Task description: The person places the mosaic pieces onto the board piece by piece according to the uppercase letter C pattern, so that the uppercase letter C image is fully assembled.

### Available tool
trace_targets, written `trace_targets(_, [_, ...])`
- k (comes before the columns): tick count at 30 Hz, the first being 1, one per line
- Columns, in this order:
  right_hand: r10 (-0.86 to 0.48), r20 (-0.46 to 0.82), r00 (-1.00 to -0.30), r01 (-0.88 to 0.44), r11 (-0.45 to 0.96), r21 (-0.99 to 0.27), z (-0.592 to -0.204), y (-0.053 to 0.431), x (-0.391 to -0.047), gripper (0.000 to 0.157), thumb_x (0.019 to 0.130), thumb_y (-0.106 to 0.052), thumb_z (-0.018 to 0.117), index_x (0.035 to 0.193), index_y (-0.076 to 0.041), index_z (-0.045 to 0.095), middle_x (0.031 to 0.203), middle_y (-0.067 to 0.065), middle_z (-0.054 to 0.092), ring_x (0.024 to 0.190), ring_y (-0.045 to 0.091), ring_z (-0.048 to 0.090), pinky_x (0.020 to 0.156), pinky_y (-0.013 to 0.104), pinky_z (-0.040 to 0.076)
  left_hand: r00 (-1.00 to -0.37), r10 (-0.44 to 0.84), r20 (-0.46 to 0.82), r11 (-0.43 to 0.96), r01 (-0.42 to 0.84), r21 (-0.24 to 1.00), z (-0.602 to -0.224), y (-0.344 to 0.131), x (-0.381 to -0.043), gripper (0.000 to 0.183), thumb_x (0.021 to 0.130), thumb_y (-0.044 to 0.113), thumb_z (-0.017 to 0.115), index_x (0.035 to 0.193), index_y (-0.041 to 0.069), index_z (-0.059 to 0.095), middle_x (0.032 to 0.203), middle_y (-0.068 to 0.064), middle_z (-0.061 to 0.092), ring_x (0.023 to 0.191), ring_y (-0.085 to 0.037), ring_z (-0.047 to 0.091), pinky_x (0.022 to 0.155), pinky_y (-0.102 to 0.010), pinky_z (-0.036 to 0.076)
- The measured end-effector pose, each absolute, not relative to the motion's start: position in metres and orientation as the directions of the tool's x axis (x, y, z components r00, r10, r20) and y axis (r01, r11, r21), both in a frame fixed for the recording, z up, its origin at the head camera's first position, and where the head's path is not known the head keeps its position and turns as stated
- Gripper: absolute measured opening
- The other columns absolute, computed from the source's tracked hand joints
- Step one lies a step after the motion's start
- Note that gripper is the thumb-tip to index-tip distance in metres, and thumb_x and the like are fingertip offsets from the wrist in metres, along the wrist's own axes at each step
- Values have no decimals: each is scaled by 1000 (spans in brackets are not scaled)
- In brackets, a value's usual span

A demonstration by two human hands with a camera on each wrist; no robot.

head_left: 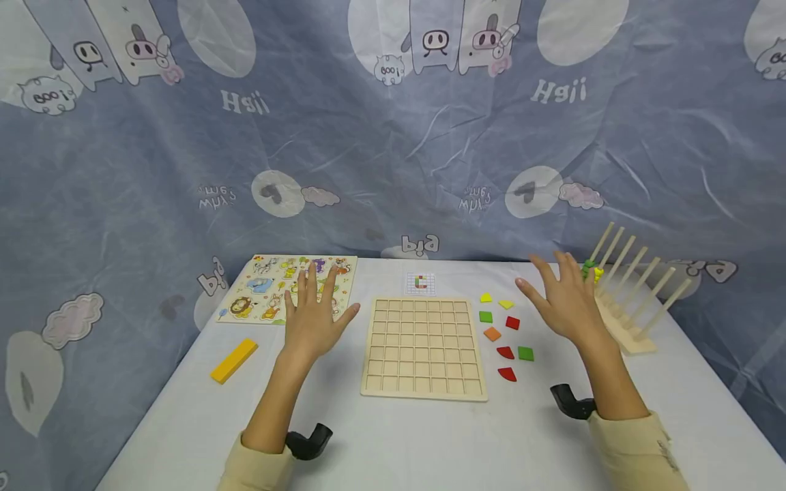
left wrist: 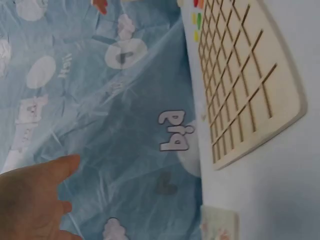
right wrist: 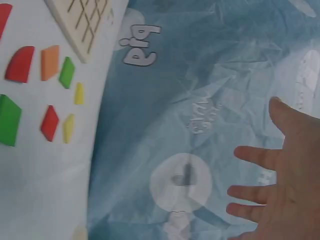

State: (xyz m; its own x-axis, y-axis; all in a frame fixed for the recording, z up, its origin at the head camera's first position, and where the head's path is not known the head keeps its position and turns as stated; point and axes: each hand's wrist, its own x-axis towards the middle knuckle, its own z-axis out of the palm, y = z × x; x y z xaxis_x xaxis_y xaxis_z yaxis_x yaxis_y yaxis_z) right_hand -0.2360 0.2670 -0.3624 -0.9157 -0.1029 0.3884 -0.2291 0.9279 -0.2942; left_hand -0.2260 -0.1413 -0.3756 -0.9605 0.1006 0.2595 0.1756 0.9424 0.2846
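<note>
Both hands are raised with fingers spread and hold nothing. My left hand point(head_left: 312, 320) overlaps the right part of an animal picture board point(head_left: 245, 286) in the head view. Over on the other side, my right hand point(head_left: 568, 303) is nearest to a wooden peg stand point(head_left: 626, 334). Between them lies a wooden grid board point(head_left: 424, 348) with bare square cells. Right of the board are several flat pieces: green squares point(head_left: 525, 353), a red square point(head_left: 512, 322), an orange square point(head_left: 492, 333), red quarter-circles point(right wrist: 21, 65) and small yellow pieces point(head_left: 486, 298).
A small printed card point(head_left: 420, 283) with a coloured pattern lies behind the grid board. At the left sits a yellow bar point(head_left: 235, 361). Green and yellow beads point(head_left: 588, 267) show at the stand's far end. A patterned cloth point(head_left: 393, 150) hangs behind the white table point(head_left: 393, 443).
</note>
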Motion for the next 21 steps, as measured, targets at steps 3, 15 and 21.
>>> trace_targets(3, [-84,420,-904,-244,907,-343,-373,268,-248,57,93,-43,50,131,-1,45,129,30,38,120,49,32,99,64,20,-952,91,293,918,194,347,-388,-139,-228,80,89,56,47,150,20,10,152,-21,3,137,-36,-8,104,-65,5])
trace_targets(15, [-20,356,-934,-182,885,-428,-432,276,-300,34,86,-18,65,117,-8,59,61,4,47,49,18,40,43,29,32,-930,123,346,811,295,505,-457,-119,-240,68,90,39,56,144,7,28,146,-26,19,136,-42,9,106,-58,16])
trace_targets(21, [-25,212,-977,-120,884,-451,-445,281,-314,36,85,-18,66,119,-7,60,61,6,44,50,18,38,44,29,32,-937,178,300,715,332,615,-490,-114,-245,68,92,39,52,145,6,23,147,-24,20,135,-40,15,106,-58,18])
